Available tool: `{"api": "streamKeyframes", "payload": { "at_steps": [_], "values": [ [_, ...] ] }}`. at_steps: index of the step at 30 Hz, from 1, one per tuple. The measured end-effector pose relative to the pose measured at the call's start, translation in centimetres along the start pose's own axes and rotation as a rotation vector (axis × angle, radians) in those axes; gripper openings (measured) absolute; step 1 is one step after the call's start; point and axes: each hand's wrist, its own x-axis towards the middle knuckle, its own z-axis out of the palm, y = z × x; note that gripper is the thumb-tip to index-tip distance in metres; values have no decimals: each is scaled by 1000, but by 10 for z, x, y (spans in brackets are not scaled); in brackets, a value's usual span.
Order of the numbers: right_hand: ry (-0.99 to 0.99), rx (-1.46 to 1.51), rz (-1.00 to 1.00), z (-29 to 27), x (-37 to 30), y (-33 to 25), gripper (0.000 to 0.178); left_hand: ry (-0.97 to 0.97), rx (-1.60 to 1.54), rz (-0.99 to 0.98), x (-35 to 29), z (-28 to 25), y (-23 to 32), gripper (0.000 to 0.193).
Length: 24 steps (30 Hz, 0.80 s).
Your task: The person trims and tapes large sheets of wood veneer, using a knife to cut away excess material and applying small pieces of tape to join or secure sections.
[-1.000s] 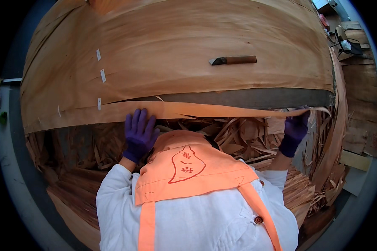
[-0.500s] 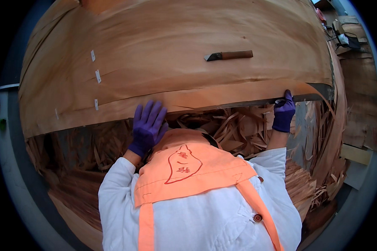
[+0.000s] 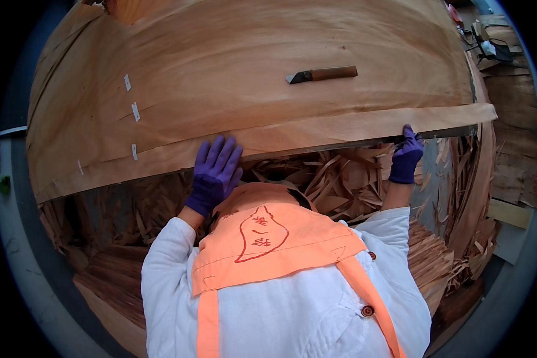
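Note:
A large brown wood veneer sheet (image 3: pixel 232 77) spreads over the work surface. Along its near edge runs a long, narrow veneer strip (image 3: pixel 340 126), its right end jutting past the surface's corner. My left hand (image 3: pixel 215 173), in a purple glove, lies flat with fingers spread on the veneer's near edge, left of the middle. Toward the right end, my gloved right hand (image 3: pixel 406 156) has its fingers curled at the strip's near edge, pinching it; the fingertips are partly hidden. A knife (image 3: pixel 322 74) with a wooden handle and dark blade rests on the sheet, beyond both hands.
Small white tape pieces (image 3: pixel 135 111) dot the sheet's left part. Heaps of veneer scraps (image 3: pixel 334 185) fill the space below the near edge. More veneer sheets (image 3: pixel 510 119) lie at the far right, with a dark object (image 3: pixel 496 52) above them.
The strip's right end, which was curling down over the corner, now lies straighter and points out to the right. Both hands stay at nearly the same places.

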Motion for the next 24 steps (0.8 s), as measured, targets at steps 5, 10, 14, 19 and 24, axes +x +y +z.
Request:
{"api": "streamKeyframes", "payload": {
  "at_steps": [5, 10, 14, 19, 24],
  "values": [
    [35, -17, 11, 3, 2, 1, 34, 134, 27, 6, -4, -3, -3, 43],
    [18, -65, -2, 9, -6, -9, 23, 155, 2, -66, 8, -24, -27, 33],
    [30, -114, 12, 14, -11, -12, 29, 130, -1, 5, 7, -14, -45, 29],
    [61, 14, 139, -44, 17, -23, 26, 200, -22, 62, 8, 2, -56, 32],
    [-323, 115, 93, -26, -73, -56, 21, 224, -48, 63, 3, 4, -58, 32]
  ]
}}
